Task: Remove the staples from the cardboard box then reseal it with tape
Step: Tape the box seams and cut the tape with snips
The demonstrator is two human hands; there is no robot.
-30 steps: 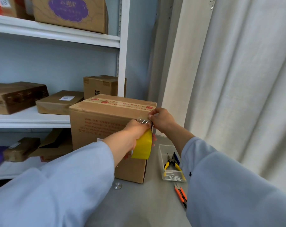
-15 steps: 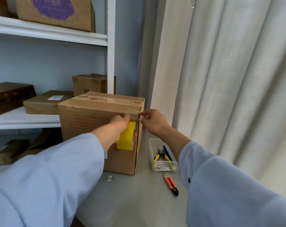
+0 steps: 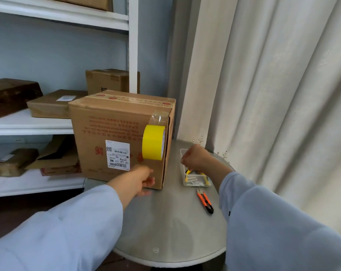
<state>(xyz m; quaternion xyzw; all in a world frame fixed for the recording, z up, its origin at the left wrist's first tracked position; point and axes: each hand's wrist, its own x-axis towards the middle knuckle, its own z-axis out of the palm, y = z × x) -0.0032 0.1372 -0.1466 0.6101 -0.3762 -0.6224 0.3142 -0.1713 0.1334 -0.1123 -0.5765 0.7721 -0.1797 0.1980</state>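
The cardboard box [image 3: 111,133] stands on the round grey table [image 3: 171,227], with printed tape along its top and a white label on its front. A yellow tape roll [image 3: 153,142] hangs against the front right edge from a clear strip stuck over the top corner; neither hand holds it. My left hand [image 3: 139,180] is low at the box's bottom right corner, fingertips against the cardboard. My right hand [image 3: 195,159] hovers with curled fingers over the clear tray [image 3: 185,181], just above the yellow-handled pliers [image 3: 198,174]. Whether it holds anything is hidden.
Pulled staples [image 3: 195,182] lie in the tray. An orange cutter [image 3: 205,200] lies on the table in front of it. White shelves [image 3: 29,124] with several boxes stand left of the table, and a pale curtain [image 3: 273,94] hangs close on the right.
Both hands have left the box's top right corner and dropped. My left hand let go of the tape roll, which now hangs from its strip. My right hand moved down over the tray.
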